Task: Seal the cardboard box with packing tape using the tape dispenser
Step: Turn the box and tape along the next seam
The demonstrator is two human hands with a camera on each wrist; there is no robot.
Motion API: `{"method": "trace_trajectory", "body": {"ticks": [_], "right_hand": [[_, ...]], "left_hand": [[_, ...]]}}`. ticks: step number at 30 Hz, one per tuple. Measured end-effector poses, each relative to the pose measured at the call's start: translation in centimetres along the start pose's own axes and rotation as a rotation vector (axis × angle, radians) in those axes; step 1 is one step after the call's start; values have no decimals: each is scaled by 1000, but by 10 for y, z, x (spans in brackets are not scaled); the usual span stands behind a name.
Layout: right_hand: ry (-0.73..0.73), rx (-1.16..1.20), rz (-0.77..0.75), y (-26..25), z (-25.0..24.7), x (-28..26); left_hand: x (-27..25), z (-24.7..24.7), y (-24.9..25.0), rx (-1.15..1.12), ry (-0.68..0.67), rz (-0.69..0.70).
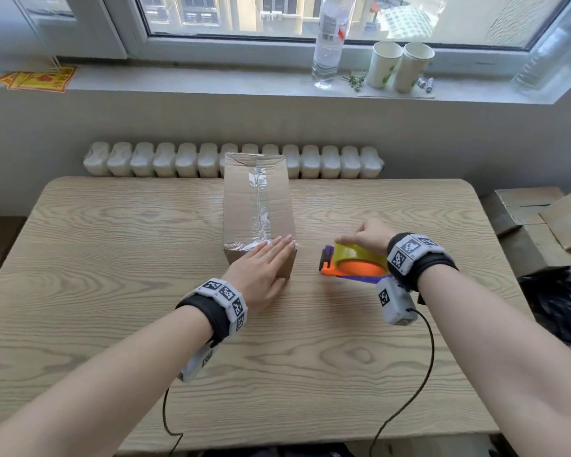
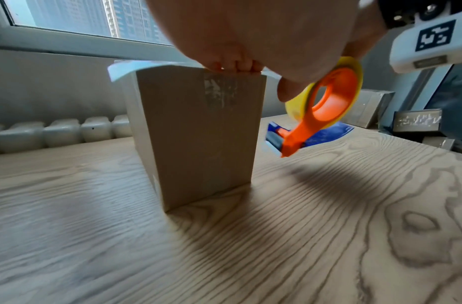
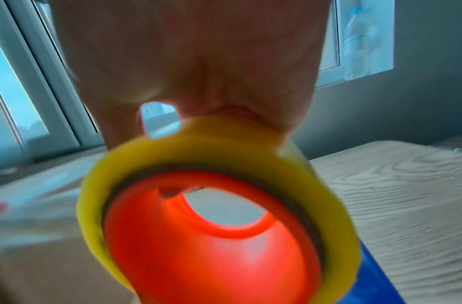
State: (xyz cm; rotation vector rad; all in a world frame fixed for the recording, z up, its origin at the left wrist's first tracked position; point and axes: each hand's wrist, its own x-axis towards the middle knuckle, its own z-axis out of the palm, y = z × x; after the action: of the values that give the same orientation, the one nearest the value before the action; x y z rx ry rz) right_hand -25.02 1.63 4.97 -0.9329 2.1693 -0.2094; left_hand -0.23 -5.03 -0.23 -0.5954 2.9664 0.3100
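A tall brown cardboard box [image 1: 244, 199] [image 2: 198, 131] stands mid-table, with a strip of clear tape [image 1: 260, 206] running along its top seam. My left hand [image 1: 264, 262] lies flat with straight fingers on the near end of the box top, the fingertips [image 2: 234, 66] over the edge. My right hand [image 1: 366, 237] [image 3: 193, 72] grips the tape dispenser [image 1: 353, 262] [image 2: 320, 111] [image 3: 219, 226] from above, around its yellow tape roll. The dispenser is orange and blue and hangs just right of the box, slightly above the table.
The wooden table [image 1: 277, 357] has free surface on all sides of the box. A white radiator [image 1: 145, 159] runs behind it. On the window sill stand a water bottle [image 1: 330, 41] and two paper cups [image 1: 399, 65]. Cardboard boxes [image 1: 534, 219] lie at the right.
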Motion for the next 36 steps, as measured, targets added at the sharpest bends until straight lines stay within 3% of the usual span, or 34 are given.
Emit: {"method": "trace_trajectory", "body": {"ticks": [16, 22, 26, 36], "right_hand": [[59, 139, 84, 48, -21, -19], [100, 306, 25, 40, -29, -37], [90, 420, -36, 30, -33, -45], [27, 424, -121, 25, -33, -51]], "left_hand": [[4, -12, -6, -82, -3, 22], [10, -13, 19, -50, 52, -31], [15, -15, 19, -88, 6, -69], [13, -13, 4, -155, -17, -29]]}}
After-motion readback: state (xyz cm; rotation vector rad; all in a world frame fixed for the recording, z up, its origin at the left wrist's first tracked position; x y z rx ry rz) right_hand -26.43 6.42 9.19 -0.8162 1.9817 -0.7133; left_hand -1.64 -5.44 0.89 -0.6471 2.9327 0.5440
